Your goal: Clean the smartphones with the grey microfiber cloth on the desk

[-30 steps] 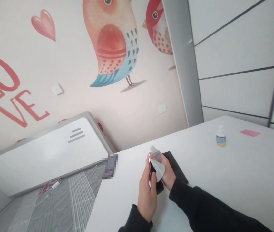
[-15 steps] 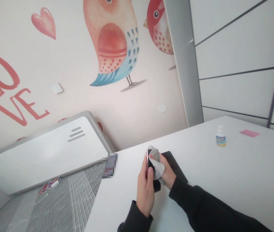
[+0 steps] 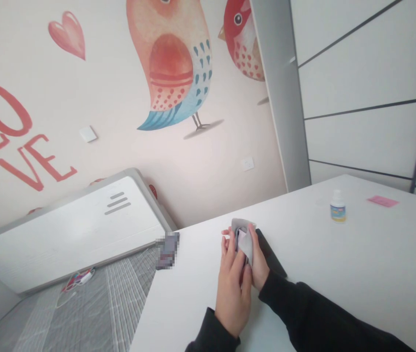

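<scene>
Both hands meet above the white table (image 3: 189, 293) around a light grey cloth (image 3: 244, 226). My left hand (image 3: 233, 286) is closed from the left on a phone, now mostly hidden by the cloth and fingers. My right hand (image 3: 260, 259) wraps the cloth around the phone from the right side, its thumb side turned up. A small pinkish patch shows between the cloth folds. Just behind my right hand lies a flat black object (image 3: 272, 254), like a tablet or a case, partly covered by the wrist.
A small white bottle (image 3: 337, 208) with a blue and yellow label stands at the back right. Near it lies a pink slip (image 3: 382, 201). A blurred-out dark item (image 3: 167, 250) rests on the table's left edge. Left is a bed with a white headboard (image 3: 83, 234) and a cable (image 3: 79, 278).
The cloth has been folded over the phone, whose dark screen showed before. My left hand has turned and shifted slightly right, its fingers now lying over the cloth.
</scene>
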Available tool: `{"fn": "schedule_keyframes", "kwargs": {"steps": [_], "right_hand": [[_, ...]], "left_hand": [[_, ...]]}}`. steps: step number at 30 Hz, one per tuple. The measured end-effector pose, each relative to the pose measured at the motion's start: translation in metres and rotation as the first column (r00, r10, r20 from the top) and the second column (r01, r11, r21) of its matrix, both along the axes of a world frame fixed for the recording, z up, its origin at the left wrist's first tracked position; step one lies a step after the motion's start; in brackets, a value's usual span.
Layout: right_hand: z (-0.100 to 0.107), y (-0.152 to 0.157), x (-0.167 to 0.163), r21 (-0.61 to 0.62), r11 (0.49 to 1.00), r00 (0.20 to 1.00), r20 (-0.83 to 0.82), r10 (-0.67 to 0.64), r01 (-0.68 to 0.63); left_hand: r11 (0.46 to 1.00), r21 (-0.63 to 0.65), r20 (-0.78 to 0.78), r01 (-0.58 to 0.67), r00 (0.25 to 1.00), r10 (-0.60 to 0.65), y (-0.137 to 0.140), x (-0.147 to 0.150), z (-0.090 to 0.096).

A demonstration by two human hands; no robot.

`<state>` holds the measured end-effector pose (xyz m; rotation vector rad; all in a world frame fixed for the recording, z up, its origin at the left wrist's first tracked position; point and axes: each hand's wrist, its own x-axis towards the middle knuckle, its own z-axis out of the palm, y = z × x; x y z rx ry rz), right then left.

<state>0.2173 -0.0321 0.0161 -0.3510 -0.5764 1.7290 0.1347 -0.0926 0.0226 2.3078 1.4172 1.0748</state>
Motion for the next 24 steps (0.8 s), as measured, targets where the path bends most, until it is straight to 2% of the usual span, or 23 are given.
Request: {"fn": "schedule_keyframes", "kwargs": {"steps": [4,8,13,16,21,24], "right_hand": [[0.009,-0.008,-0.001,0.041,0.982,0.976,-0.113,0.188,-0.184],[0.008,-0.011,-0.005,0.06,0.951,0.933,-0.181,0.31,-0.304],[0.001,-0.014,-0.015,0.052,0.932,0.909,-0.206,0.362,-0.36],[0.002,-0.012,-0.015,0.04,0.936,0.912,-0.214,0.351,-0.35],[-0.002,0.006,0.012,-0.013,0.961,0.939,-0.217,0.267,-0.276],[-0.012,0.011,0.023,-0.041,0.985,0.968,-0.2,0.154,-0.166]], "left_hand": [[0.984,0.055,-0.263,-0.171,0.948,0.18,0.003,0.0,0.01],[0.966,0.086,-0.373,-0.245,0.891,0.259,0.011,-0.009,0.019],[0.967,0.029,-0.396,-0.253,0.885,0.243,0.025,-0.02,0.031],[0.97,0.008,-0.423,-0.244,0.878,0.224,0.025,-0.02,0.036],[0.993,-0.04,-0.426,-0.114,0.901,0.087,0.003,-0.006,0.029],[0.996,-0.085,-0.401,-0.008,0.916,-0.026,-0.011,0.004,0.019]]}}
